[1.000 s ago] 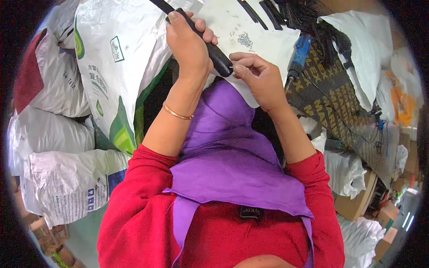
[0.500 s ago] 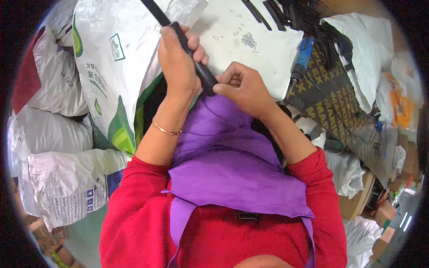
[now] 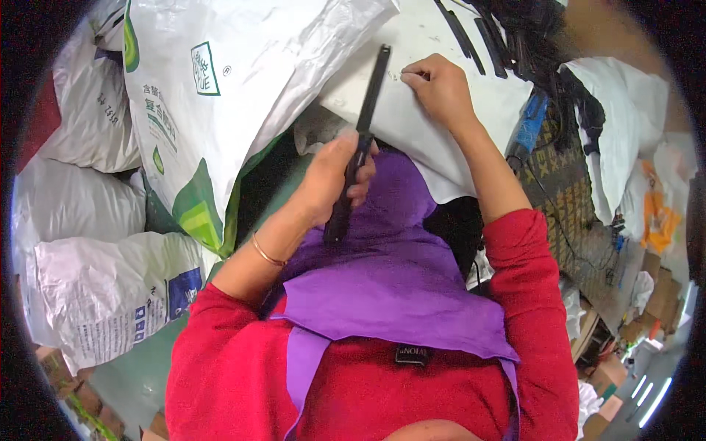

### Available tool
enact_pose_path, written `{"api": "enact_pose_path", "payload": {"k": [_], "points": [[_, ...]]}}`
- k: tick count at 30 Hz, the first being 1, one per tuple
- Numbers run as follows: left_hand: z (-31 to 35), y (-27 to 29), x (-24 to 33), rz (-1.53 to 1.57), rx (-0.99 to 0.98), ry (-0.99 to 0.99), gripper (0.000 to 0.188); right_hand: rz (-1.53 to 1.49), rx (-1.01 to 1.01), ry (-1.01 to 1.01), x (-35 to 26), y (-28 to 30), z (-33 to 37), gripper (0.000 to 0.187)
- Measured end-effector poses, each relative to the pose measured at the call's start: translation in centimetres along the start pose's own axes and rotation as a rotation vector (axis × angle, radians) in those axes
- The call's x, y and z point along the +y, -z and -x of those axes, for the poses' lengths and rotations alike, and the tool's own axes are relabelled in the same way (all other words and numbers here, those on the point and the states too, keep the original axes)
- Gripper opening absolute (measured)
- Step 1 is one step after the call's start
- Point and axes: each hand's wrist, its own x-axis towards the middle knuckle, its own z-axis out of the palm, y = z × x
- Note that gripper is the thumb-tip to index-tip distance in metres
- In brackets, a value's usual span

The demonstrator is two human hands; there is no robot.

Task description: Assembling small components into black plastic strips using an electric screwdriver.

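My left hand (image 3: 340, 176) is wrapped round the thicker, handle-like part of a long black bar (image 3: 373, 92). The bar stands at a slant above my purple apron, its thin end pointing up and away. Over the white board (image 3: 485, 125) my right hand (image 3: 443, 92) has thumb and forefinger drawn together by a few tiny metal pieces, which look like screws. Whether one is between the fingertips is too small to see. Part of the board and its small pieces is hidden behind that hand.
A large white printed sack (image 3: 272, 81) rises on the left, with more stuffed white sacks (image 3: 110, 294) beside it. Black strips (image 3: 460, 33) lie at the board's far edge. A blue power tool (image 3: 531, 121) with a cord sits to its right, near a white bag (image 3: 618, 110).
My right hand has left the bar's near end and moved out over the board. The left hand has lowered and turned the bar, so its thin end now leans right.
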Motion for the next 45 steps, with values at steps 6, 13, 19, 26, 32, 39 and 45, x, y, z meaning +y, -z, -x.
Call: {"api": "enact_pose_path", "payload": {"k": [6,13,19,26,32,39,45], "points": [[-2.2,0.8,0.2,0.179,0.089,-0.057,0.040,-0.153,0.060,-0.006,-1.2,0.5,0.8,0.014],[-2.2,-1.1,0.2,-0.047,0.110,-0.152,0.032,-0.576,-0.122,-0.047,-5.4,2.9,4.6,0.018],[-2.1,-1.9,-0.9,-0.217,0.051,-0.235,0.026,-0.337,-0.069,0.253,-6.1,4.1,5.8,0.010],[-1.3,-2.9,-1.2,-0.458,0.084,-0.296,0.027,0.000,0.034,0.563,-6.9,4.8,6.3,0.013],[-1.8,-1.4,-2.7,-0.907,0.115,-0.692,0.030,0.028,-0.012,0.645,-7.3,4.6,6.3,0.013],[-1.4,-0.6,-1.2,-0.334,0.194,-0.204,0.034,-0.398,-0.002,-0.161,-4.5,2.0,5.1,0.014],[-2.1,0.2,1.0,-0.033,0.148,-0.105,0.037,-0.092,0.078,-0.069,-1.6,-0.9,1.4,0.018]]}}
